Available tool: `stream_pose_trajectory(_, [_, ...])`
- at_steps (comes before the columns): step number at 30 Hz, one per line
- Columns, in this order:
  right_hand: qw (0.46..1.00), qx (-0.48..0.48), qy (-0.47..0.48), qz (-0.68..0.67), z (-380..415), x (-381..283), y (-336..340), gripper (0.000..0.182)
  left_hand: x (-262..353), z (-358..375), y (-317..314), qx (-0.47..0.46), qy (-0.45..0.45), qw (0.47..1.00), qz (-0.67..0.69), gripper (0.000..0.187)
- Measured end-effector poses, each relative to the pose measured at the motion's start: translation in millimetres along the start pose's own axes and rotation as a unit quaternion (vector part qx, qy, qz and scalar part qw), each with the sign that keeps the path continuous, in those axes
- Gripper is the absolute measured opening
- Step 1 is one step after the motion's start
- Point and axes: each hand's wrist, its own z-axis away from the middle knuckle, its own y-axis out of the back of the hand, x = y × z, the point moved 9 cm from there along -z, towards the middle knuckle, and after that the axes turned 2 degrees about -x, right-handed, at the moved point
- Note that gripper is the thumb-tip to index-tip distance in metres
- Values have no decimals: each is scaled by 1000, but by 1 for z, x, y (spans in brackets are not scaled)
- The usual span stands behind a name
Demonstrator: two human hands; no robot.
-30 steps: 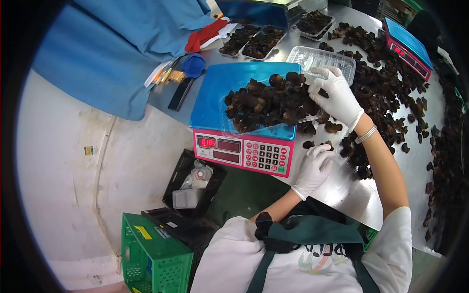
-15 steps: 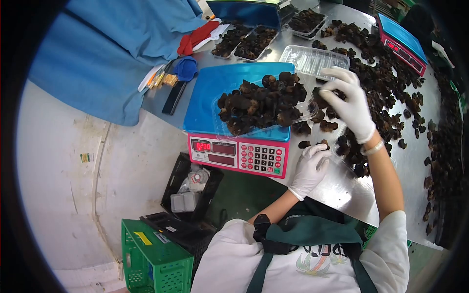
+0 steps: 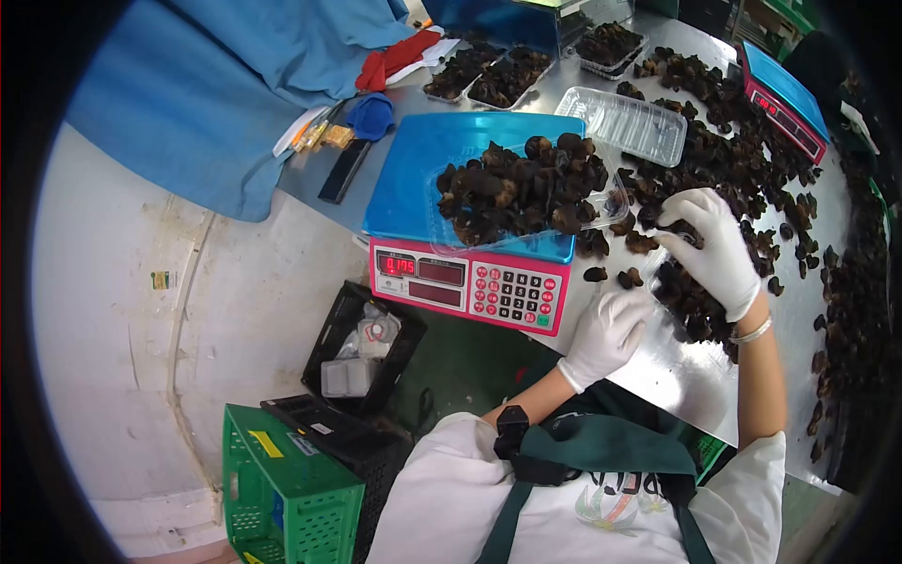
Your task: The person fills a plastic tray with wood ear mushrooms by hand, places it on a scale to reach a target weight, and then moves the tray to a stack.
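My left hand (image 3: 609,338), in a white glove, rests near the table's front edge with its fingers curled closed; nothing shows in it. Over the loose pile, my gloved right hand (image 3: 714,249) pinches a dark piece of dried black fungus (image 3: 683,228) between thumb and fingers. A clear plastic tray (image 3: 615,207), tilted on the blue pan of a pink digital scale (image 3: 470,287), holds a heap of dried black fungus (image 3: 521,188). The red display reads about 0.175. Two loose pieces lie just beyond my left hand.
Behind the scale stands an empty clear tray (image 3: 625,125), with filled trays (image 3: 507,80) further back. Loose fungus (image 3: 733,160) spreads across the steel table's right. A second scale (image 3: 785,103) is at far right. Black (image 3: 409,348) and green crates (image 3: 291,479) stand below left.
My right hand has moved down and right, away from the tray on the scale, to the loose pile. My left hand has curled further. The display went from 0.200 to about 0.175.
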Motion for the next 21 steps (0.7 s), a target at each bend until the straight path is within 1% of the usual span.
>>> stream_pose_trajectory(1, [1000,16,23,9,-4,-11,-3,15,16,0,15,21,-26,998,-45,26])
stream_pose_trajectory(2, [999,9,32,7,-6,-16,-10,15,28,1,31,40,-50,994,-89,27])
stream_pose_trajectory(3, [999,2,40,5,-8,-20,-17,16,31,-1,51,72,-47,989,-122,29])
stream_pose_trajectory(4, [998,25,62,18,-8,-24,-20,18,31,-3,72,103,-44,982,-155,31])
stream_pose_trajectory(7, [996,20,75,41,-13,-32,-36,21,24,-1,120,180,-19,949,-259,33])
stream_pose_trajectory(9, [994,38,98,39,-18,-46,-39,24,16,2,137,203,6,939,-277,36])
stream_pose_trajectory(11, [993,39,105,35,-25,-54,-42,25,15,0,146,215,19,916,-337,38])
stream_pose_trajectory(12, [993,47,106,29,-29,-55,-44,26,12,-6,147,209,47,912,-349,43])
stream_pose_trajectory(13, [993,49,107,32,-34,-56,-48,25,8,-11,145,192,66,910,-361,44])
stream_pose_trajectory(15, [994,20,107,26,-46,-55,-60,25,-1,-22,142,159,102,904,-384,47])
stream_pose_trajectory(16, [993,36,110,21,-51,-51,-66,24,-6,-23,140,143,103,909,-379,45])
stream_pose_trajectory(19, [992,28,86,83,-65,-36,-77,24,-12,-22,140,144,112,917,-356,42])
stream_pose_trajectory(20, [991,34,97,84,-68,-34,-80,22,-11,-22,141,146,113,919,-348,39])
stream_pose_trajectory(21, [994,-1,98,54,-69,-33,-82,20,-11,-22,142,146,115,921,-343,38])
